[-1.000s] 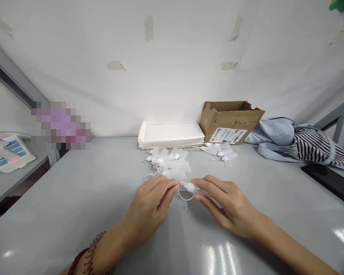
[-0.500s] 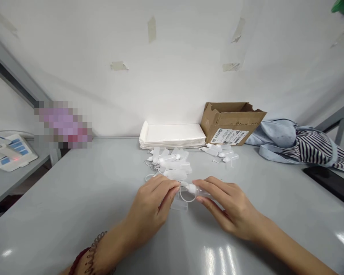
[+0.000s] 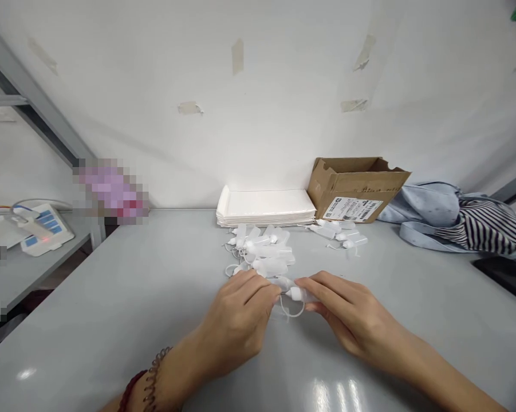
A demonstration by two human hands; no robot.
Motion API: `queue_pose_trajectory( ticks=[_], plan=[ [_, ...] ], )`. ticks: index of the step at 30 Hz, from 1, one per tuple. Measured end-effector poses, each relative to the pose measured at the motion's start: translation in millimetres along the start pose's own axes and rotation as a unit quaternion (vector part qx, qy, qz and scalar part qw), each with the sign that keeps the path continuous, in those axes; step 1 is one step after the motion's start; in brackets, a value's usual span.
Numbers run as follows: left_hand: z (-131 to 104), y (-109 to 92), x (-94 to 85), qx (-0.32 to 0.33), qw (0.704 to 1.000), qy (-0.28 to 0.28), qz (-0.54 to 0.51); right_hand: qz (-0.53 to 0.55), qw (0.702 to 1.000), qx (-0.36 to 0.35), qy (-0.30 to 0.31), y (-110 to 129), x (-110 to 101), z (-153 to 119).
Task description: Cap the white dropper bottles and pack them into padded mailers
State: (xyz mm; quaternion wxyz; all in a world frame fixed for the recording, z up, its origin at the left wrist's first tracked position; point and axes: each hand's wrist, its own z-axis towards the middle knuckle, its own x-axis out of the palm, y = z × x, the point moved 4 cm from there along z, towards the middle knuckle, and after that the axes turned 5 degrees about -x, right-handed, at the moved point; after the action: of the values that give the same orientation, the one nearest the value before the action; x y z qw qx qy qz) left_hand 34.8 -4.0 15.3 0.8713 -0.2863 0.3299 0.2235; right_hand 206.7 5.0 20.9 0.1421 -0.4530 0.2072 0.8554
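Observation:
A small translucent squeeze bottle [image 3: 308, 295] with a white nozzle lies sideways between my two hands. My right hand [image 3: 347, 312] is closed around its body, thumb and fingers pinching it. At the nozzle end my left hand [image 3: 244, 315] pinches the bottle's cap, largely hidden by the fingertips; a thin white strap [image 3: 292, 315] loops below from there to the bottle neck. A thin dark line shows between the left fingertips and the nozzle. Just beyond my hands is a pile of similar bottles [image 3: 271, 266], one partly behind my fingers.
Several more bottles [image 3: 347, 234] lie farther right. Behind them are a stack of white padded envelopes [image 3: 266, 206] and an open cardboard box [image 3: 361, 194]. A blue and striped cloth bag [image 3: 481, 220] and a black phone [image 3: 504, 277] sit right. A lit device [image 3: 47, 229] stands left.
The view has shifted slightly, so the scene sits a little farther right and lower. Both hands keep their pinch on the bottle and cap; the nozzle and left fingertips remain close together.

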Motion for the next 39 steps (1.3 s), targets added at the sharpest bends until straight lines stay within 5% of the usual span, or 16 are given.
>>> queue_pose_trajectory(
  ticks=[6,14,22,39],
  plan=[
    [0.9,-1.3,-0.1,0.003,1.0,-0.015,-0.01,0.008,1.0,0.003,-0.006,1.3,0.9,-1.8],
    [9.1,4.3,-12.4,-0.127,0.986,-0.035,-0.1,0.02,0.998,0.021,-0.062,-3.8,-2.7,-0.7],
    [6.6,2.3,-9.4,-0.164,0.976,-0.029,-0.142,-0.04,0.996,0.015,-0.079,-1.1,5.9,-2.1],
    [3.1,-3.3,-6.4,-0.098,0.984,-0.066,-0.13,-0.096,0.992,-0.006,-0.077,5.7,11.1,-4.4]
  ],
)
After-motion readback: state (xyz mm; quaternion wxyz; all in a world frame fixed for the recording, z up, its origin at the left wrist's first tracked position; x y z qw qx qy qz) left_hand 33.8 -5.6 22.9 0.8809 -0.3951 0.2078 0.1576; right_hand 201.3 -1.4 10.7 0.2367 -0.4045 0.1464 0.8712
